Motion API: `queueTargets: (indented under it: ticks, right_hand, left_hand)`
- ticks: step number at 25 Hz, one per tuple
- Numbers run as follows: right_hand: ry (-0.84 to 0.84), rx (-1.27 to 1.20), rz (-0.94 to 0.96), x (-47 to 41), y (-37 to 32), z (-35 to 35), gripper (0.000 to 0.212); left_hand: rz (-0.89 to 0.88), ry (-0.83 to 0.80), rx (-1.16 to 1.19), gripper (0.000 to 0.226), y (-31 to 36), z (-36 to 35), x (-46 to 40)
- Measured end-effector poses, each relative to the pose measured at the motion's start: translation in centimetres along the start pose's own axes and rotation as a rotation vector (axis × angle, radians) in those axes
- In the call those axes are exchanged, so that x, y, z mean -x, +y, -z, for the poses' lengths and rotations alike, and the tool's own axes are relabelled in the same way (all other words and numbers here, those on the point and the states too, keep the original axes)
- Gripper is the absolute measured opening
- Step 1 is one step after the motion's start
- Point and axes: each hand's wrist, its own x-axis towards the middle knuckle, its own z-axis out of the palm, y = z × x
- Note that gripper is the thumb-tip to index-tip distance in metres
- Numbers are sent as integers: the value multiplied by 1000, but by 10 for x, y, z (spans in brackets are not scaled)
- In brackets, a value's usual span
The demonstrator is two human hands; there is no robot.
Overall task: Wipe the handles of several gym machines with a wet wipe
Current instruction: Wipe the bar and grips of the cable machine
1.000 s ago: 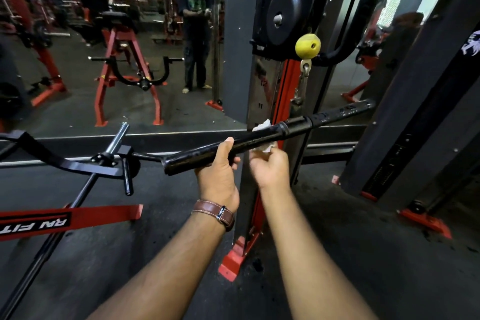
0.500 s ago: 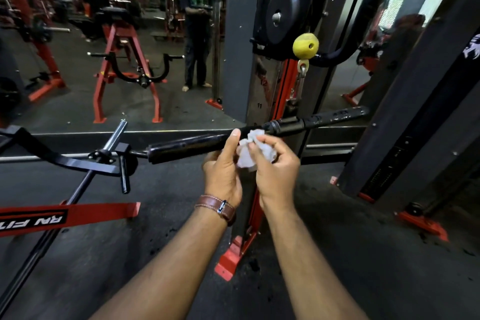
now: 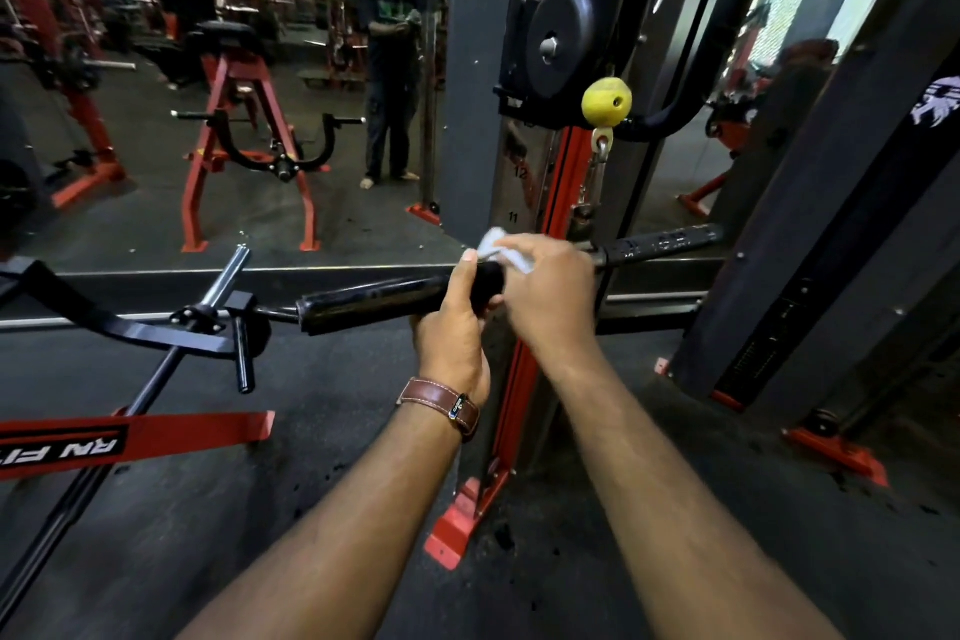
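Observation:
A long black cable bar (image 3: 374, 303) hangs level across the middle of the view, clipped to the red and grey cable machine (image 3: 550, 192). My left hand (image 3: 457, 322) grips the bar from below, near its middle, thumb up over the front. My right hand (image 3: 545, 291) lies over the bar just right of the left hand and holds a crumpled white wet wipe (image 3: 498, 247) against the top of the bar. The bar's right grip (image 3: 665, 244) sticks out past my right hand.
A yellow ball stopper (image 3: 607, 101) hangs on the cable above the bar. A black plate-loading arm with a chrome peg (image 3: 223, 283) stands to the left over a red frame (image 3: 135, 442). A mirror behind reflects red machines and a standing person (image 3: 389, 83). A dark upright (image 3: 831, 203) rises at the right.
Both hands held the wipe just below the bar half a second ago. Now my left hand grips the bar again and my right hand has brought the wipe up onto the bar.

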Motion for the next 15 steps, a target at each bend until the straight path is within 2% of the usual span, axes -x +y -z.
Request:
queueTargets:
  ticks: [2, 3, 6, 10, 13, 14, 15]
  right_hand:
    - [-68, -133, 34, 13, -17, -6, 16]
    - [-34, -125, 42, 11, -12, -4, 16]
    - [171, 108, 17, 4, 15, 4, 20]
    - [23, -136, 128, 31, -6, -14, 21]
    - [339, -30, 17, 28, 21, -7, 17]
    - [399, -3, -49, 34, 25, -9, 14]
    - [388, -28, -111, 44, 20, -13, 11]
  left_hand:
    - [12, -52, 8, 41, 2, 2, 4]
    - [17, -61, 3, 46, 3, 3, 6]
    - [13, -22, -37, 59, 6, 6, 7]
    - [57, -7, -45, 58, 7, 7, 5]
    - [51, 8, -49, 56, 11, 8, 5]
    - [64, 17, -79, 54, 12, 8, 5]
    - [83, 21, -111, 51, 13, 8, 6]
